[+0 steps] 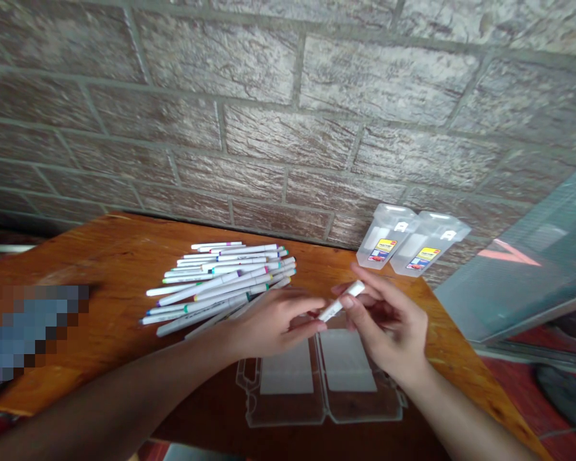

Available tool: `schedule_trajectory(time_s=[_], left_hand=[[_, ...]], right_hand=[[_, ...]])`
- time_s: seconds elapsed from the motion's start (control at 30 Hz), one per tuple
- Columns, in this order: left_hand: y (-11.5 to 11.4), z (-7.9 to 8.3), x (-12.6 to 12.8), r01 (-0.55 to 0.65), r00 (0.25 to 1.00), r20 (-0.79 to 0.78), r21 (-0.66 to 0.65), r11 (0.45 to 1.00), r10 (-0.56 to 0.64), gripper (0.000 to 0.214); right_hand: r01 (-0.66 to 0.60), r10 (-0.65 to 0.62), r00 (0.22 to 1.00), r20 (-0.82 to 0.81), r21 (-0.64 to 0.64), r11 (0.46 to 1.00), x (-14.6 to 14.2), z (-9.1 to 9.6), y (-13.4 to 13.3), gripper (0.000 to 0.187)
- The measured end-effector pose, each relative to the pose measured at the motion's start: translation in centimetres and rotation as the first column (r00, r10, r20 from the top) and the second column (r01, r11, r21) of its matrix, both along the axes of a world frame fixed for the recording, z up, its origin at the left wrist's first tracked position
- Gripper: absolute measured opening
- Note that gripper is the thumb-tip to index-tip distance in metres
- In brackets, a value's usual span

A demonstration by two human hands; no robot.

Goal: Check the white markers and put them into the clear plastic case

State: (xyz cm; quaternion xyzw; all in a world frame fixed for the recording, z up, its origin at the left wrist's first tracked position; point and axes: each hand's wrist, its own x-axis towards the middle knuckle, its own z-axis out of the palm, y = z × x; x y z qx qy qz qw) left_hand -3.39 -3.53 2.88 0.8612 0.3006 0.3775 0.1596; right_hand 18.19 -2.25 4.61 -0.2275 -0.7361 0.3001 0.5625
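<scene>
A white marker (338, 304) is held between both hands above an open clear plastic case (324, 413). My right hand (393, 320) pinches its upper end between thumb and fingers. At the lower end, the thumb and fingertips of my left hand (273, 320) close on the marker. It tilts up toward the right. The case lies unfolded on the table, with a white panel in each half; its far edge is partly hidden by my hands. Left of it, a heap of white markers (221, 275) with coloured ends lies loosely side by side, partly covered by my left hand.
Two translucent plastic cases (381, 237) with yellow and blue labels stand against the brick wall (259, 134) at the back right of the wooden table (110, 275). A pixelated patch (24, 333) covers something on the left. Glass (523, 269) stands beyond the table's right edge.
</scene>
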Motion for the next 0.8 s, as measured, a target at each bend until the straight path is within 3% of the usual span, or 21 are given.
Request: schedule_trajectory(time_s=[0.13,0.27,0.43,0.6,0.7,0.8], left_hand=[[-0.4,-0.2,0.6,0.141,0.983,0.158,-0.337,0.931,-0.092,0.047],[-0.4,-0.6,0.9,0.221,0.947,0.312,-0.469,0.855,-0.073,0.061],[-0.3,-0.6,0.9,0.29,0.873,0.487,-0.55,0.783,0.019,0.065],[0.1,-0.4,0.8,0.445,0.778,0.628,-0.558,0.7,0.007,0.07],[0.2,-0.2,0.9,0.496,0.746,0.666,-0.546,0.675,-0.009,0.057],[-0.1,0.0,0.8,0.519,0.712,0.701,-0.502,0.692,-0.025,0.034]], right_hand=[[-0.05,0.032,0.995,-0.091,-0.2,0.978,-0.3,-0.4,1.2,0.059],[-0.023,0.022,1.0,-0.007,-0.255,0.967,0.2,-0.9,1.9,0.051],[0.066,-0.054,0.968,0.247,-0.041,0.997,0.9,-0.9,1.8,0.047],[0.013,-0.119,0.886,0.449,0.233,0.972,0.6,-0.7,2.0,0.035],[-0.006,-0.128,0.875,0.466,0.276,0.961,0.5,-0.7,2.3,0.027],[-0.044,-0.103,0.879,0.466,0.295,0.955,0.6,-0.8,2.3,0.021]])
